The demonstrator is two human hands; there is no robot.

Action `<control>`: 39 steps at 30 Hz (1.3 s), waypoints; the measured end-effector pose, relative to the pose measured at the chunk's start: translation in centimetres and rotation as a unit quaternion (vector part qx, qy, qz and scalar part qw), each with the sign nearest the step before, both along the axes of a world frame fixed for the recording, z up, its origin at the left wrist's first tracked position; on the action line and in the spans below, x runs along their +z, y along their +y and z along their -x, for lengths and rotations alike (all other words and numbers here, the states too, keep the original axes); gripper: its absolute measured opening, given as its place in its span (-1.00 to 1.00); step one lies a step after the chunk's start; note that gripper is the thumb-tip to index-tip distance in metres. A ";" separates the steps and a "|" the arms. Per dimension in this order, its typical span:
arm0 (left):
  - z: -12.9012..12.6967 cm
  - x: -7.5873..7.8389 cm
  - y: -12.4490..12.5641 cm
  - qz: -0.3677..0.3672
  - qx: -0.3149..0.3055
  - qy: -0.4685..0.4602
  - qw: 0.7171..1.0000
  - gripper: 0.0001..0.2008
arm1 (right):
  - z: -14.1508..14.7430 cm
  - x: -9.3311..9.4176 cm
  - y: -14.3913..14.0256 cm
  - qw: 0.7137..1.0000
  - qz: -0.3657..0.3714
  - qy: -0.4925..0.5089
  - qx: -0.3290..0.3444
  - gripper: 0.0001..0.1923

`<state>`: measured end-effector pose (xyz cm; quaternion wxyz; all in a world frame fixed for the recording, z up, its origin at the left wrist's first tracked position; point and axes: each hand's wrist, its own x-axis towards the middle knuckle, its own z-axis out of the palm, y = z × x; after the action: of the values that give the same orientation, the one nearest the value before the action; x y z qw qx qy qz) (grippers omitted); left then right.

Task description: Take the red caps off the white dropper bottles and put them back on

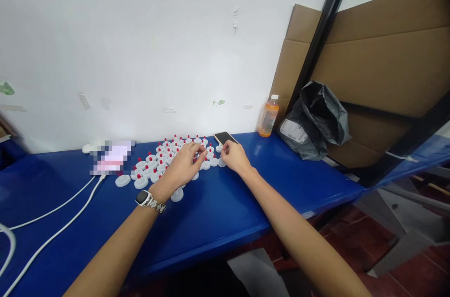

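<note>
Many round white caps with small red tips [141, 181] stand in a cluster on the blue table [225, 212]. Over the right part of that cluster hovers my left hand [184, 161], its fingers curved and a gap between thumb and forefinger, holding nothing I can see. My right hand [235, 155] is at the cluster's right edge, thumb and fingers pinched together; whatever is between them is hidden. White caps show beside and under its fingertips. A lone white cap [177, 195] sits nearer the front, below my left wrist.
A dark-screened phone [225, 137] lies behind my right hand. An orange drink bottle [269, 116] and a grey plastic bag [312, 121] stand at right, by cardboard [379, 63]. A pixelated device [112, 159] with white cables [59, 231] lies at left.
</note>
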<state>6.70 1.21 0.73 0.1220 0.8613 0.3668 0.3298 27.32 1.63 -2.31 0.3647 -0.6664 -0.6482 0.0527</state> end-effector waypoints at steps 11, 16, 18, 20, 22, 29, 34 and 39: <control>3.6 0.0 -0.6 0.047 -0.001 -0.061 0.997 -0.59 | 5.0 1.7 -1.3 0.871 -0.040 0.403 0.277 -0.67; 5.2 0.2 -0.4 0.073 0.022 -0.081 0.994 -0.65 | 6.1 2.2 -0.5 0.925 -0.049 0.276 0.258 -0.73; 5.6 0.5 -0.5 0.063 0.052 -0.078 0.994 -0.67 | 6.1 2.6 0.2 0.972 -0.051 0.105 0.205 -0.79; 5.8 0.7 -0.6 0.060 0.067 -0.071 0.993 -0.68 | 6.5 3.0 0.7 0.984 -0.025 -0.074 0.161 -0.80; 5.8 0.7 -0.6 0.056 0.072 -0.064 0.994 -0.68 | 7.4 3.4 0.8 0.973 0.014 -0.191 0.129 -0.76; 5.6 0.0 -0.2 0.054 0.059 -0.055 0.995 -0.66 | 10.1 3.2 1.0 0.947 0.058 -0.310 0.060 -0.68; 5.5 -0.2 -0.1 0.049 0.053 -0.054 0.996 -0.66 | 9.9 2.3 1.3 0.945 0.032 -0.320 0.057 -0.70; 5.6 0.0 -0.3 0.051 0.057 -0.060 0.995 -0.67 | 9.1 2.1 1.0 0.957 -0.005 -0.277 0.083 -0.80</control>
<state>1.08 0.89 0.74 0.1680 0.8104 0.4237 0.3681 18.20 2.62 -0.16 0.1687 -0.5971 -0.7769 -0.1069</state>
